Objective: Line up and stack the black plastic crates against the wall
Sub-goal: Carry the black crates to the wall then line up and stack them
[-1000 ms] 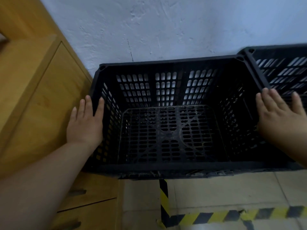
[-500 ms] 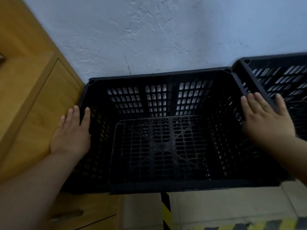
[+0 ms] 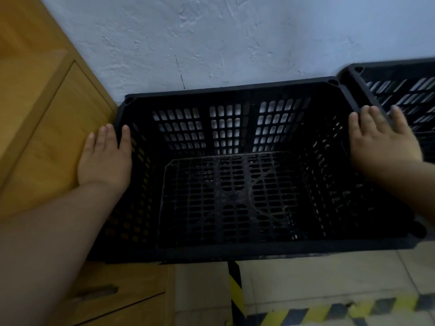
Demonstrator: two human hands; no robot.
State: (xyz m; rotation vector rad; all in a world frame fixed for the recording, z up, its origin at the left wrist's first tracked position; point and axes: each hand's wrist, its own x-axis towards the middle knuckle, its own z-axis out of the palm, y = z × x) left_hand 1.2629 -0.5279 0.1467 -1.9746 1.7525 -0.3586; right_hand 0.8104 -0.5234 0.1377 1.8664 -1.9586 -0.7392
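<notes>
**Against the white wall, two flat hands on a black plastic crate**

In the corner between the wall and a wooden cabinet, the crate sits upright with its open top facing the camera. Its far rim lies right along the foot of the wall, though I cannot tell whether the two touch. Its left side is close beside the cabinet front. The crate has slotted walls and a gridded floor, and nothing lies inside it.

The left hand rests over the crate's left rim with its fingers straight and together. The thumb lies on the crate side of the rim and the other fingers on the cabinet side. It curls round nothing. The right hand lies palm down on the right rim, fingers straight and slightly spread, also gripping nothing. Its fingertips reach toward the far right corner, and its outline is a little blurred.

A second black crate stands just beside the first on the right, also at the wall. Their corners meet or nearly meet at the far end. Only part of it is in view.

Nearer the camera, the crate's front edge overhangs pale floor tiles marked with yellow-and-black hazard tape. One strip runs across the floor and another runs toward the crate.
</notes>
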